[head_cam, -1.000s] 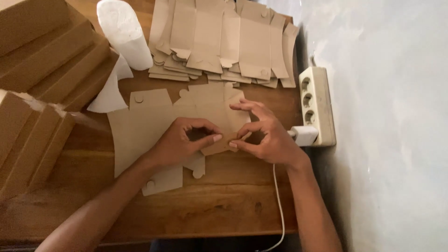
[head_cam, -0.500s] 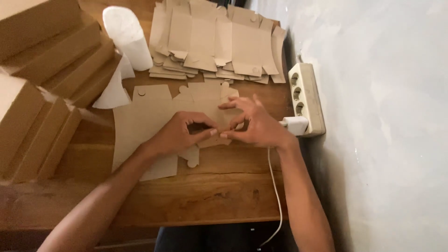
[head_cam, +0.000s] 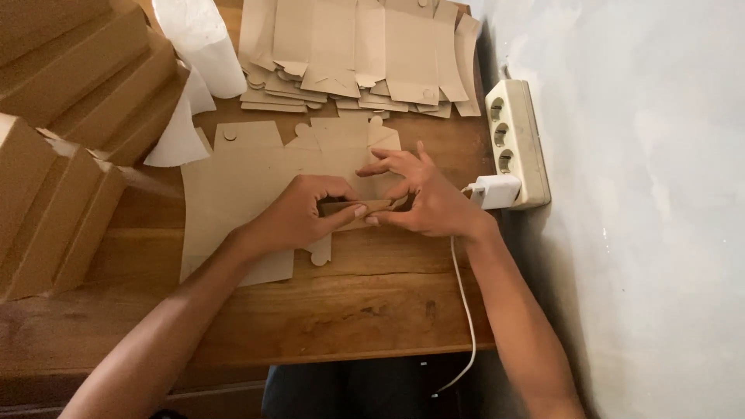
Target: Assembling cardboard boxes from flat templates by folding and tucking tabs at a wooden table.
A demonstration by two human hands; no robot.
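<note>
Landmark: flat cardboard blank [head_cam: 248, 194] on the wooden table [head_cam: 349, 302]. Left of it, folded brown boxes [head_cam: 62, 116] were stacked, so several looked done. On its right part, left hand [head_cam: 299, 217] pinched a small folded flap [head_cam: 361, 208], fingers narrow around it. Right hand [head_cam: 431, 198] held the flap's other end, thumb and forefinger closed, other fingers spread. Blank mostly unfolded. Above it: pile of flat blanks [head_cam: 357, 54], matte kraft, rounded tabs. Right of it: cream power strip [head_cam: 516, 140].
</note>
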